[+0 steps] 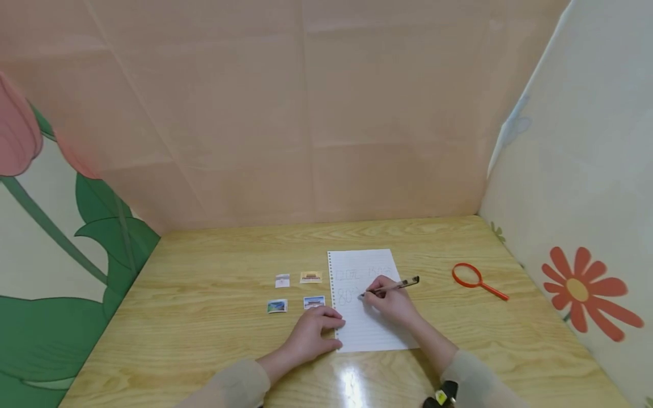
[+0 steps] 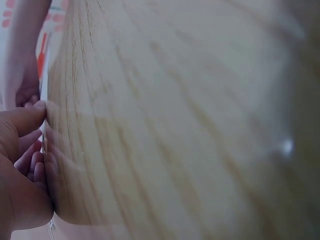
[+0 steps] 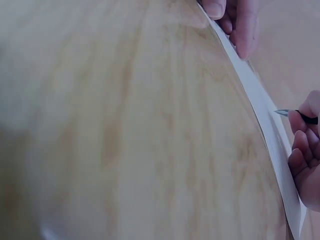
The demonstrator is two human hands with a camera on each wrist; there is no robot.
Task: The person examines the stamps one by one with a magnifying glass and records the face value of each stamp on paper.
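A sheet of lined paper [image 1: 377, 331] with punched holes down its left edge lies on the table. My right hand [image 1: 395, 306] rests on it and grips a pen [image 1: 406, 283], its tip at the handwriting "80" and a further character. More handwriting runs along the line above. In the right wrist view the tip of the pen [image 3: 281, 112] meets the paper [image 3: 267, 130]. With its fingers extended, my left hand [image 1: 313, 334] rests at the paper's left edge. Just beyond its fingers lies a stamp with a building [image 1: 313, 302].
Left of the paper are a yellow stamp [image 1: 310, 277], a pale stamp [image 1: 282, 280] and a green-blue stamp [image 1: 277, 306]. A red magnifying glass [image 1: 479, 283] lies to the right on the wooden table [image 1: 204, 306]. Printed cloth walls [image 1: 561, 170] stand around the table.
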